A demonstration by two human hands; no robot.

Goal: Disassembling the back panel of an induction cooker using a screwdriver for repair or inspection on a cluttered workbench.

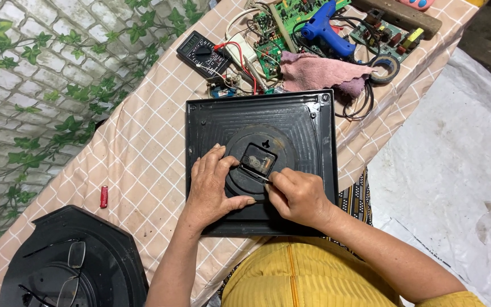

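Clock back, black and square, lies face-down on my table. My left hand rests open-fingered on its round centre panel, steadying it. My right hand is pinched shut on a thin metal tool, tip at the small movement box.

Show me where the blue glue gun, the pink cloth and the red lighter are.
blue glue gun [324, 25]: head view, on its body.
pink cloth [322, 74]: head view, on the middle of the cloth.
red lighter [104, 196]: head view, on its middle.
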